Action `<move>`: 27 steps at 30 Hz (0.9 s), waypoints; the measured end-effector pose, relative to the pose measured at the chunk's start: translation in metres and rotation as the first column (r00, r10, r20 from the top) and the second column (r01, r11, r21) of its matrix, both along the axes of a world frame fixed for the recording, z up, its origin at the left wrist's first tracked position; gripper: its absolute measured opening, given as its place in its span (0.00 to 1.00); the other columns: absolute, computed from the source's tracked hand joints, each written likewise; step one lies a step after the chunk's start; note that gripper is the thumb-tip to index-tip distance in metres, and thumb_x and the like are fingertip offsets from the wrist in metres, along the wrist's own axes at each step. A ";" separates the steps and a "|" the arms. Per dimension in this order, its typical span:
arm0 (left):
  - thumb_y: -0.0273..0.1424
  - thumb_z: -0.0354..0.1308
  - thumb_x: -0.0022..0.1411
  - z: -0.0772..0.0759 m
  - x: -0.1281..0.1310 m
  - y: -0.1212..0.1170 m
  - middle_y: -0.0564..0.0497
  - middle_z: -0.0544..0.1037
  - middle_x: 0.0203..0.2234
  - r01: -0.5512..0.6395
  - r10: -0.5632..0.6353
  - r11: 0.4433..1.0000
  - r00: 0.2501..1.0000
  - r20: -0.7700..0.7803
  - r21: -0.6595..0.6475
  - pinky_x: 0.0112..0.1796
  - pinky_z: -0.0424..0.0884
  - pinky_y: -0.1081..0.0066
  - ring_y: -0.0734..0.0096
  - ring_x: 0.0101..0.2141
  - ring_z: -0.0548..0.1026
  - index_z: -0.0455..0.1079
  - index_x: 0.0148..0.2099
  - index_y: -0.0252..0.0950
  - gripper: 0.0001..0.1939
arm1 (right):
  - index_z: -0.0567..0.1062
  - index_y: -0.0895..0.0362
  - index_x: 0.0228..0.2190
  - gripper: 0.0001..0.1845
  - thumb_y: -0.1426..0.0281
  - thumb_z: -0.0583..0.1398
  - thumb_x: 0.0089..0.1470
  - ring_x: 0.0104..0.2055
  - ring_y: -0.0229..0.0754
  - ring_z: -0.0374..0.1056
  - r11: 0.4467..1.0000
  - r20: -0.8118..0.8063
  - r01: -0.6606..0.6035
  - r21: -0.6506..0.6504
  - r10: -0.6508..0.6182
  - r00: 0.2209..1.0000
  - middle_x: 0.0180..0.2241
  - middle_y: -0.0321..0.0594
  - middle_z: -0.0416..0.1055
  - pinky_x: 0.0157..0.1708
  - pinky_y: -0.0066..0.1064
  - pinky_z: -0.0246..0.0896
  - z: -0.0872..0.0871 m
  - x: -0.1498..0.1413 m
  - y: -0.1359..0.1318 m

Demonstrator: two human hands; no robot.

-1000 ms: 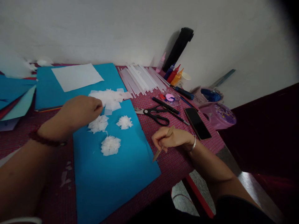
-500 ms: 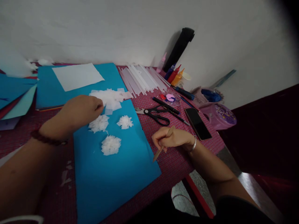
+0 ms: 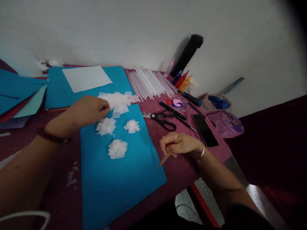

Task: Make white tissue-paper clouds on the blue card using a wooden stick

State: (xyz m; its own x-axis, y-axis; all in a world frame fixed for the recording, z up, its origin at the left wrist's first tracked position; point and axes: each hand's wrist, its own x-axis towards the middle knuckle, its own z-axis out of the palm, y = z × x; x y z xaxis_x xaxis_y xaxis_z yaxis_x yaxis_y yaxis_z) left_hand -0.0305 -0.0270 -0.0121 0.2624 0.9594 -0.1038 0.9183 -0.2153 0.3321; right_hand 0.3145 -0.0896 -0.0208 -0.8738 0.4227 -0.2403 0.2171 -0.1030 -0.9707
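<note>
My left hand [image 3: 92, 108] is closed in a pinch at the left edge of a pile of thin white paper squares [image 3: 119, 101]; whatever its fingertips hold is hidden. Below it, three ruffled white paper pompoms lie on a blue sheet [image 3: 124, 185]: a left one [image 3: 106, 126] under my wrist side, a small right one [image 3: 131, 126], and a lower one [image 3: 117, 149]. Beside the sheet's right edge, my right hand [image 3: 179, 143] is closed around a flat wooden stick [image 3: 164, 159], its tip pointing down toward the sheet.
Black-handled scissors [image 3: 163, 119], pens [image 3: 173, 110] and a phone [image 3: 205, 130] lie on the checked cloth. Behind are white paper strips [image 3: 150, 83], paint bottles [image 3: 181, 80] and a white sheet [image 3: 87, 78]. A pink tub [image 3: 223, 127] stands at the right edge; coloured papers [image 3: 21, 86] lie left.
The whole view has shifted, so things appear farther right. My left hand stays at the paper pile. The wooden stick has turned slightly in my right hand, and its upper end shows less.
</note>
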 end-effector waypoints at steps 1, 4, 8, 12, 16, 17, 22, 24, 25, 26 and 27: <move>0.40 0.49 0.57 0.001 -0.004 0.000 0.47 0.77 0.26 -0.012 0.012 1.000 1.000 0.016 -0.015 0.30 0.56 0.67 0.64 0.27 0.69 0.74 0.31 0.36 0.16 | 0.72 0.62 0.28 0.05 0.77 0.56 0.51 0.18 0.28 0.59 0.996 -0.051 0.086 -0.010 -0.086 0.995 0.18 0.29 0.65 0.18 0.18 0.52 0.003 -0.002 -0.005; 0.42 0.50 0.57 0.003 -0.016 0.001 0.49 0.80 0.32 -0.035 0.042 0.997 0.995 0.093 -0.070 0.33 0.62 0.70 0.64 0.33 0.73 0.76 0.35 0.37 0.18 | 0.72 0.60 0.32 0.05 0.70 0.61 0.54 0.23 0.30 0.63 0.933 -0.180 0.358 -0.045 -0.360 0.915 0.22 0.32 0.69 0.23 0.20 0.56 0.015 -0.015 -0.023; 0.43 0.49 0.58 0.004 -0.025 0.000 0.52 0.82 0.36 -0.032 0.052 0.994 0.981 0.189 -0.108 0.38 0.65 0.72 0.66 0.38 0.75 0.76 0.38 0.38 0.19 | 0.72 0.60 0.38 0.09 0.69 0.61 0.55 0.27 0.31 0.66 0.945 -0.125 0.321 -0.065 -0.327 0.937 0.31 0.39 0.73 0.27 0.22 0.60 0.029 -0.054 -0.038; 0.43 0.50 0.57 0.002 -0.026 0.002 0.51 0.82 0.36 -0.011 0.032 0.996 0.975 0.221 -0.092 0.39 0.66 0.71 0.65 0.38 0.75 0.76 0.38 0.37 0.19 | 0.72 0.61 0.41 0.11 0.69 0.56 0.59 0.31 0.34 0.67 0.945 -0.064 0.207 0.252 -0.197 0.978 0.35 0.42 0.74 0.32 0.27 0.62 0.028 -0.098 -0.032; 0.41 0.50 0.56 0.001 -0.025 0.004 0.50 0.82 0.34 0.012 0.003 0.998 0.975 0.222 -0.065 0.38 0.66 0.70 0.64 0.37 0.76 0.76 0.36 0.38 0.17 | 0.72 0.61 0.42 0.11 0.70 0.55 0.60 0.34 0.37 0.69 0.783 0.016 0.069 0.618 -0.100 0.995 0.34 0.41 0.75 0.38 0.31 0.62 0.015 -0.131 -0.021; 0.41 0.50 0.56 0.000 -0.025 0.004 0.49 0.81 0.33 0.014 -0.001 0.998 0.975 0.223 -0.057 0.37 0.66 0.69 0.63 0.36 0.76 0.76 0.36 0.37 0.17 | 0.73 0.61 0.42 0.11 0.71 0.55 0.59 0.35 0.37 0.69 0.745 0.041 0.039 0.666 -0.089 0.995 0.35 0.41 0.76 0.41 0.32 0.61 0.012 -0.138 -0.019; 0.40 0.49 0.55 0.001 -0.022 0.003 0.46 0.81 0.32 0.014 -0.006 0.999 0.974 0.225 -0.037 0.36 0.66 0.68 0.62 0.35 0.76 0.76 0.34 0.36 0.17 | 0.73 0.59 0.43 0.12 0.74 0.54 0.59 0.37 0.35 0.71 0.739 0.063 -0.090 0.668 0.064 0.996 0.36 0.39 0.77 0.44 0.30 0.61 0.001 -0.153 -0.018; 0.39 0.49 0.55 0.001 -0.022 0.003 0.46 0.81 0.31 0.010 -0.002 0.999 0.974 0.227 -0.035 0.35 0.66 0.68 0.62 0.34 0.75 0.76 0.33 0.36 0.17 | 0.73 0.60 0.42 0.12 0.76 0.53 0.58 0.35 0.34 0.71 0.811 0.019 -0.126 0.572 0.140 0.990 0.35 0.39 0.77 0.39 0.27 0.64 0.002 -0.147 -0.018; 0.39 0.49 0.54 0.002 -0.021 0.002 0.47 0.81 0.31 0.010 -0.002 0.999 0.973 0.230 -0.034 0.35 0.65 0.68 0.62 0.34 0.75 0.76 0.33 0.36 0.17 | 0.74 0.61 0.41 0.13 0.77 0.53 0.56 0.34 0.33 0.71 0.842 0.015 -0.139 0.522 0.154 0.988 0.34 0.40 0.77 0.36 0.25 0.64 0.004 -0.144 -0.017; 0.39 0.49 0.54 0.002 -0.021 0.002 0.47 0.81 0.31 0.009 -0.001 0.999 0.973 0.233 -0.034 0.35 0.65 0.68 0.62 0.34 0.75 0.76 0.33 0.37 0.16 | 0.74 0.61 0.39 0.13 0.79 0.52 0.54 0.33 0.34 0.71 0.865 0.028 -0.143 0.481 0.148 0.989 0.33 0.40 0.77 0.34 0.25 0.64 0.005 -0.140 -0.015; 0.39 0.49 0.54 0.002 -0.021 0.002 0.47 0.81 0.31 0.009 -0.001 0.999 0.972 0.235 -0.034 0.35 0.66 0.68 0.62 0.34 0.75 0.76 0.33 0.37 0.16 | 0.75 0.61 0.37 0.14 0.80 0.52 0.53 0.32 0.34 0.71 0.879 0.054 -0.129 0.459 0.118 0.992 0.32 0.39 0.77 0.32 0.24 0.64 0.007 -0.136 -0.013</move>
